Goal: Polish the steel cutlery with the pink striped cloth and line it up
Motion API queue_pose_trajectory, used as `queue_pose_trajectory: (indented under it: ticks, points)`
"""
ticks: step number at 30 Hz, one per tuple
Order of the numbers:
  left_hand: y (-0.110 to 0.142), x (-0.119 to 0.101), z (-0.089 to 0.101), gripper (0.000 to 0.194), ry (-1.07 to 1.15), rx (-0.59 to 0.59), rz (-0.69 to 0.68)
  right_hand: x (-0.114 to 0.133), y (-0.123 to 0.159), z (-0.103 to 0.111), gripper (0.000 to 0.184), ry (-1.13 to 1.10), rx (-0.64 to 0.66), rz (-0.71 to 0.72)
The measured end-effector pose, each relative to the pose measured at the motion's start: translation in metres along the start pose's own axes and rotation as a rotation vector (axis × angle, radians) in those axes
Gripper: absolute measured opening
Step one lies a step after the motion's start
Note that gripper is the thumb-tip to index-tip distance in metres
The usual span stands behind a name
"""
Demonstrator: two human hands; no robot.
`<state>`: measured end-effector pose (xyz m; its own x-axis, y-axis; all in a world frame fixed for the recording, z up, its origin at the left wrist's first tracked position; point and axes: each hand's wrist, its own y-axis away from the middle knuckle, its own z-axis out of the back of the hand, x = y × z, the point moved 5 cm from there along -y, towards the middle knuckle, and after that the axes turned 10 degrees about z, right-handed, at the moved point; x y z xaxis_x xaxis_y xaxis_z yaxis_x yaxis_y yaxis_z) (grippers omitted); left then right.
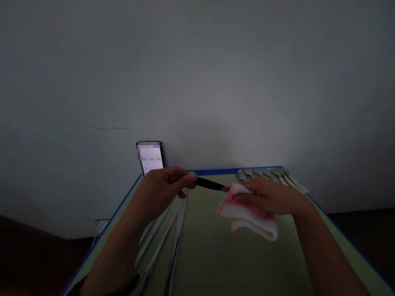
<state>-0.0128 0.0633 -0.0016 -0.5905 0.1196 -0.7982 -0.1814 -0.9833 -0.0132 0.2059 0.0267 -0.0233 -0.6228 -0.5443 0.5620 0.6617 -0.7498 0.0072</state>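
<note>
Pinched between the thumb and fingers of my left hand (171,183) is one end of a table knife (210,183), which looks dark in this light. It points to the right, held level above the table. My right hand (270,195) grips a folded white and pink cloth (253,218) around the knife's other end, so that end is hidden. Below my left hand, several metal knives (177,238) lie fanned out on the table, partly covered by my forearm. Beyond my right hand, several spoons (257,172) lie in a row at the far right corner.
The green table top (212,259) has a blue edge (212,172) and stands against a grey wall (197,82). A phone (152,158) showing a running timer leans upright on the wall at the far left corner. The light is dim.
</note>
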Motion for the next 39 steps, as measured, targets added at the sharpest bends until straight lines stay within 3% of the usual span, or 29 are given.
queue_pose_trajectory:
  ticks: [4, 8, 15, 22, 27, 32, 35, 39]
  points:
    - [0.005, -0.014, -0.013, 0.026, -0.071, 0.061, -0.066, 0.008, -0.010, -0.007, 0.041, -0.007, 0.016, 0.051]
    - [0.005, -0.011, -0.015, 0.025, -0.028, 0.158, -0.093, 0.006, -0.011, -0.007, 0.043, 0.019, 0.003, 0.052]
    - [0.003, -0.001, -0.001, 0.024, -0.008, 0.116, -0.070, 0.005, -0.005, -0.004, 0.038, -0.074, 0.035, 0.054]
    - [0.007, -0.007, -0.014, 0.024, -0.107, 0.179, -0.116, 0.003, -0.004, -0.009, 0.035, -0.056, 0.101, -0.023]
    - [0.010, -0.014, -0.021, 0.021, -0.229, 0.159, -0.205, 0.011, -0.012, -0.014, 0.035, -0.013, 0.107, 0.026]
    - [0.012, -0.018, -0.030, 0.025, -0.274, 0.237, -0.246, 0.012, -0.018, -0.018, 0.034, -0.045, 0.092, 0.037]
    - [0.009, -0.015, -0.022, 0.027, -0.298, 0.178, -0.260, 0.007, -0.014, -0.016, 0.035, -0.055, 0.086, 0.021]
    - [0.001, 0.001, 0.004, 0.030, -0.240, 0.018, -0.142, -0.006, 0.000, -0.005, 0.042, -0.125, 0.072, -0.052]
